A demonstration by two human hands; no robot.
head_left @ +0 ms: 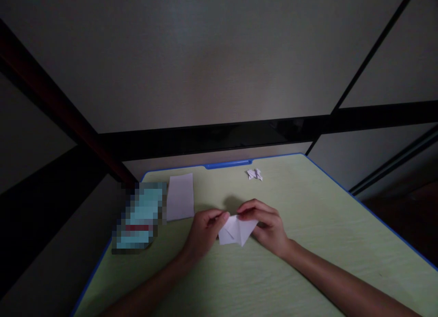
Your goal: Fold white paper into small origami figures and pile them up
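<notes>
Between my two hands is a partly folded piece of white paper point(234, 230), with creases and a pointed flap facing me. My left hand point(205, 228) pinches its left upper edge, thumb on the near side. My right hand point(267, 223) grips the upper right part, fingers over the top and the thumb partly hidden behind the paper. The paper is held just over the pale table point(308, 207); whether its lower edge touches the surface I cannot tell.
A small folded paper figure point(254, 174) lies near the far edge. At the left are a stack of white paper sheets point(180, 196) and a blurred-out light blue item point(140, 216). The table has a blue rim point(228, 164), and wall panels point(212, 61) rise behind it.
</notes>
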